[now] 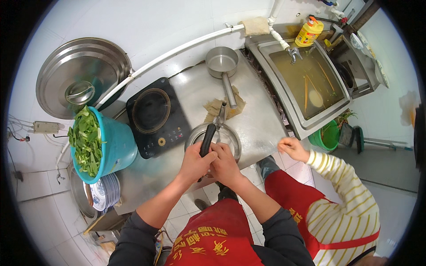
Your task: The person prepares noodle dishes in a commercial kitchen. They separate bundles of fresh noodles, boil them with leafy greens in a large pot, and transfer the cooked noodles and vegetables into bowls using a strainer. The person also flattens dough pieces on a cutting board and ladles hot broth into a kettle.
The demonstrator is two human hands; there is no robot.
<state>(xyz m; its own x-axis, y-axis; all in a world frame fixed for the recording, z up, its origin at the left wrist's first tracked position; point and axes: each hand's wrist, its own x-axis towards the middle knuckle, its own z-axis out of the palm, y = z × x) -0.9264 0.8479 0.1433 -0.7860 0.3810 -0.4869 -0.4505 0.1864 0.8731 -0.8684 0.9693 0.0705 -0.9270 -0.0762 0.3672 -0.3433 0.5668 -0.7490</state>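
A stainless-steel kettle [235,134] stands at the front edge of the metal counter, its spout pointing away from me. My left hand [194,163] is wrapped around the lower part of the kettle's black arched handle [208,134]. Pressed against it from the other side is my right hand [227,165], fingers curled over the kettle's near side. Whether those fingers grip anything is hidden. Behind the spout lies a crumpled brown cloth [213,109], partly under the handle of a small steel saucepan [222,60]. To the left sits a black induction cooker [156,116] with a small red light.
A blue bucket of leafy greens [87,143] stands left, above stacked plates [108,193]. A large steel lid [80,66] leans on the wall. Right is a sink [289,109] of cloudy water with chopsticks. A co-worker's hand [294,148] hovers near the counter's right corner.
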